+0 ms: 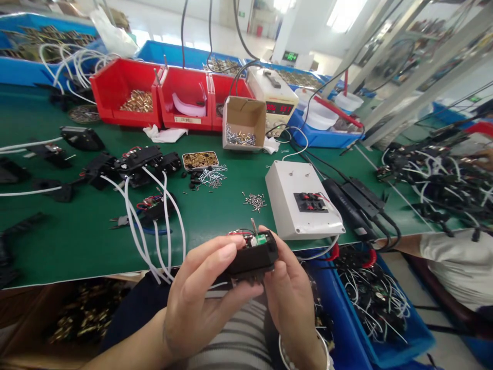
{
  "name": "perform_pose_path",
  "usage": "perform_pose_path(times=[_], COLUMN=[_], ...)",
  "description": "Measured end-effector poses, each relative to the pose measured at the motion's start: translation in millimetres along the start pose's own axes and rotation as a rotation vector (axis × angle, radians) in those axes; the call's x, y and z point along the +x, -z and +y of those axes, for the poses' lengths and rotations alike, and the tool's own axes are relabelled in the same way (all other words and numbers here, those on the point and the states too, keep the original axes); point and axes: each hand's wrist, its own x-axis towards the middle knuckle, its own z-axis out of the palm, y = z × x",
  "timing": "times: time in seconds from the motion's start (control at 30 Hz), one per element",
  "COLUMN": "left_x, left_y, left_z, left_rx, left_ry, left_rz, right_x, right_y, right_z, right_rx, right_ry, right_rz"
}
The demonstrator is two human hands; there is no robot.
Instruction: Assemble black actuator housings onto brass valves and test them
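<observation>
Between my two hands is a black plastic housing [252, 259] with a green circuit board, thin red wires and a metal pin showing at its open top. My left hand [204, 293] grips its left end, fingers over the top and thumb underneath. Around the right end close the fingers of my right hand [290, 288]. The housing is just off the table's front edge, above my lap. Beyond it on the green table [215, 221] lie a heap of small screws [254, 201], some metal clips [213, 176] and a tin of brass parts [200, 160].
A grey test box [304, 205] stands to the right. Red bins [127, 115], a cardboard box [244, 115] and a power supply [273, 95] line the back. Black housings with white cables [142, 159] lie at left. Blue crates [412, 334] stand below right, near a seated person [454, 267].
</observation>
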Motion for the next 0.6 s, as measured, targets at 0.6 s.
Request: perform_pose_path(times=[0.6], left_x=[2.3], left_y=[2.4], left_z=[3.1], left_rx=[0.041], left_ry=[0.109], left_rz=[0.014], right_x=[1.3], right_y=[-1.0], right_z=[-1.9], right_rx=[-0.001], right_ry=[-0.013], right_rz=[-0.004])
